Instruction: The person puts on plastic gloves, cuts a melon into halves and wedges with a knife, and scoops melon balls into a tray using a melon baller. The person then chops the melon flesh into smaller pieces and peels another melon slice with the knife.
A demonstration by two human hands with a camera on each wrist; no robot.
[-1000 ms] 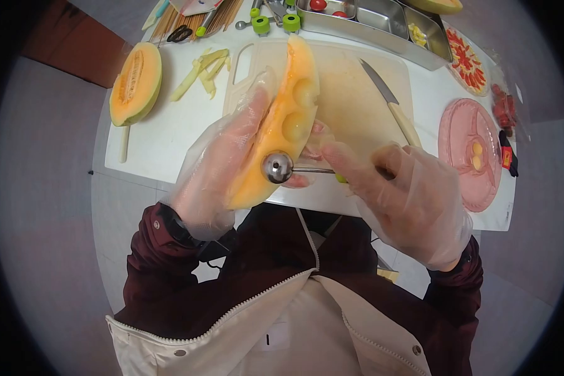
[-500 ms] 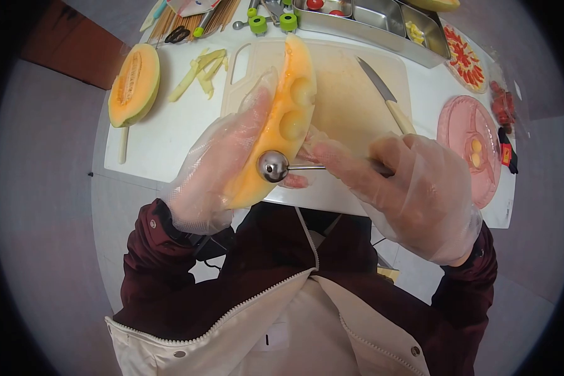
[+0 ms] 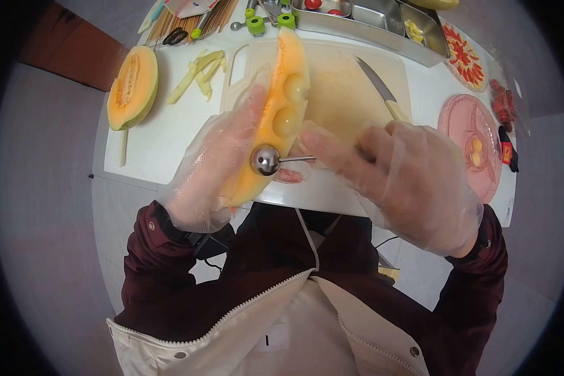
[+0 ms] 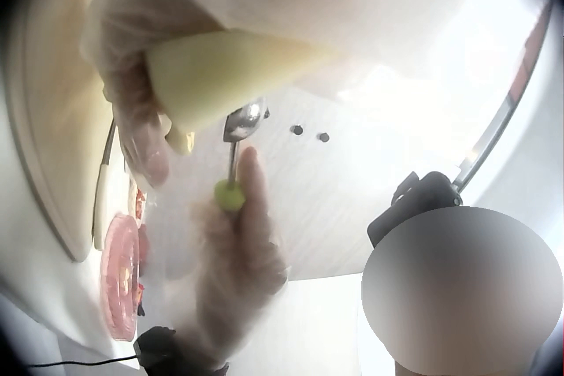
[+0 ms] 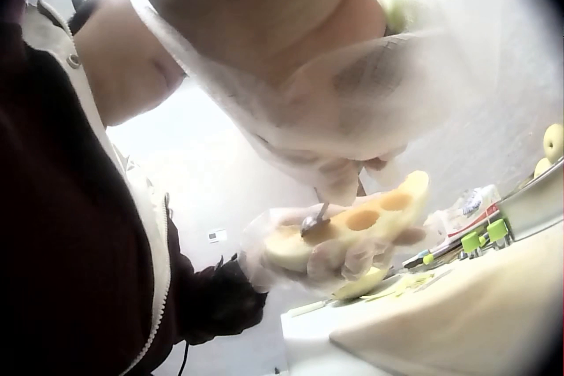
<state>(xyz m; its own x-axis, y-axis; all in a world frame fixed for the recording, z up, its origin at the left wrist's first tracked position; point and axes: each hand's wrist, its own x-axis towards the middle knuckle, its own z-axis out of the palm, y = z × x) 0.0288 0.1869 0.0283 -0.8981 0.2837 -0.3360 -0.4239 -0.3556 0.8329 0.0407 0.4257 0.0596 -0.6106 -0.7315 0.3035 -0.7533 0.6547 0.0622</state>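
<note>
Left hand (image 3: 216, 166) grips the melon wedge (image 3: 276, 119) above the cutting board (image 3: 338, 94) on the desk (image 3: 163, 138). Right hand (image 3: 407, 182) holds the melon baller (image 3: 266, 160), its bowl against the flesh below 2 scooped hollows.

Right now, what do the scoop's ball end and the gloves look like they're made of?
The scoop's ball end looks like polished metal: it is silvery and mirrors its surroundings. The gloves on the left hand and right hand seem thin clear plastic film, wrinkled and see-through.
</note>
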